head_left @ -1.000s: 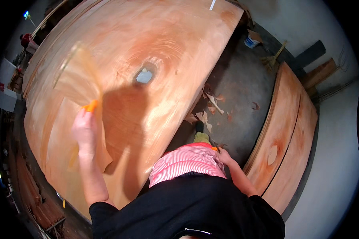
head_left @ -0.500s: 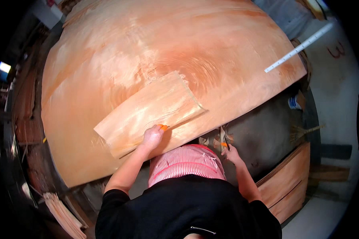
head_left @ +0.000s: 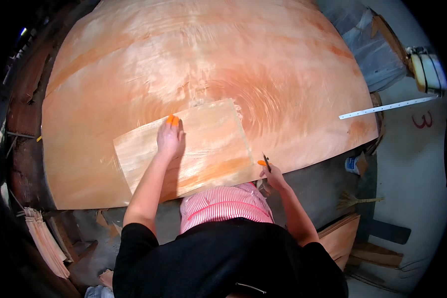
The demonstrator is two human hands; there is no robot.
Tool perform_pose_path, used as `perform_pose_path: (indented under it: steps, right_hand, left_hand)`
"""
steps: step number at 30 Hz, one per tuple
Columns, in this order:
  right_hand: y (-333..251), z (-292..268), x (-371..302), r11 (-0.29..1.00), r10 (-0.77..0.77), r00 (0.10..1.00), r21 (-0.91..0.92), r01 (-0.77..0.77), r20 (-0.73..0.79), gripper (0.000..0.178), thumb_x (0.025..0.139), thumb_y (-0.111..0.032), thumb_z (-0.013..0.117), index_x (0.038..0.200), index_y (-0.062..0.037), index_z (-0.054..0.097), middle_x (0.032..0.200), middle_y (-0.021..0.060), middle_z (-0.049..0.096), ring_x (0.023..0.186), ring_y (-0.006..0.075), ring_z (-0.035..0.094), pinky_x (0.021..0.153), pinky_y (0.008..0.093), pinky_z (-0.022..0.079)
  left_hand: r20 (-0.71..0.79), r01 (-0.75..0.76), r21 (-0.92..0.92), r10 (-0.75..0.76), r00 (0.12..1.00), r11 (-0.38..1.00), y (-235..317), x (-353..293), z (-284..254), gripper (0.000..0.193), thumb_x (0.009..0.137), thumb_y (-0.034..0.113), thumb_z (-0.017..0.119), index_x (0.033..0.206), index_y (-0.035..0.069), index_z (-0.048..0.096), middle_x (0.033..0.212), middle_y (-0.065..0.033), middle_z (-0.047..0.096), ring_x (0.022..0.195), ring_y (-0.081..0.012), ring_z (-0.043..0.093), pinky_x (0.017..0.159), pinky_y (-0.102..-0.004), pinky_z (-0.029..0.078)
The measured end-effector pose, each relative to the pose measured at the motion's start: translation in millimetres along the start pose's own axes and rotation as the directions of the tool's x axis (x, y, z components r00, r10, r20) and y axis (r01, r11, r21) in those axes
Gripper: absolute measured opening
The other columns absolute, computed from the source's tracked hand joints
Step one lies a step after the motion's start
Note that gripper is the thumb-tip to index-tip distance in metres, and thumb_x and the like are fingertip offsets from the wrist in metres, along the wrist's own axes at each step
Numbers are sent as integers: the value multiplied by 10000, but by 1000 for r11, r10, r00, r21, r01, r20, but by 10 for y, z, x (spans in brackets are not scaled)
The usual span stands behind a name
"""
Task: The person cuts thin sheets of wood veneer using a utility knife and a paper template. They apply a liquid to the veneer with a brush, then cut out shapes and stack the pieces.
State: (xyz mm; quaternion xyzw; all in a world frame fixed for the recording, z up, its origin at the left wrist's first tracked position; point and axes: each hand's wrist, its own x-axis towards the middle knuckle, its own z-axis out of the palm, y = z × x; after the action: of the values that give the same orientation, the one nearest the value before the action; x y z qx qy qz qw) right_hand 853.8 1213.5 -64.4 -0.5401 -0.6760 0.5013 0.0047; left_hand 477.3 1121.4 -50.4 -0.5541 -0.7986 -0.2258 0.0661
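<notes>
A smaller rectangular veneer piece [head_left: 208,144] lies flat on the near part of a large pinkish-tan veneer sheet [head_left: 303,94]. My left hand [head_left: 169,140] rests on its far edge, fingers stretched forward, with orange covers on two fingertips. In my right hand [head_left: 273,178] is a slim, dark, pointed tool [head_left: 266,162], shaped like a knife. That hand is just right of the piece's right edge, over the near edge of the large sheet. An orange cover also shows on one of its fingers.
A white ruler strip [head_left: 387,108] juts over the sheet's right edge. On the floor at right are a white tub [head_left: 352,165], a straw brush [head_left: 355,200] and stacked veneer [head_left: 340,238]. Bundled veneer strips [head_left: 47,243] stand at lower left. Clear plastic sheeting [head_left: 367,44] is at far right.
The veneer piece has turned slightly and now lies flatter, its near edge closer to me. My left hand went from its near edge to its far edge. My right hand rose toward the sheet with the tool.
</notes>
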Motion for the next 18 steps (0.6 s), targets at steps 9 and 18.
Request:
perform_pose_path:
  steps: [9,18]
  right_hand:
    - [-339,226,928,938,-342,901,-156,310,-269,222,789,-181,445,926,-28,529,672,63,541,588,161,493,554,268,393]
    - [-403,232,1661,962,-201,960,148,231,-194,144,682,-132,605,685,-25,508,526,-30,439,452,50,369,429,208,311]
  left_hand:
    - [-44,-10,-46,8,999,999,-379,141,368,139,595,112,622,717,79,565,701,-62,470,741,-240,475,824,-403,312]
    - [-180,-83,-172,51,982,982,-93,182,256,116,636,71,606,734,87,545,761,-56,475,767,-228,478,839,-444,303]
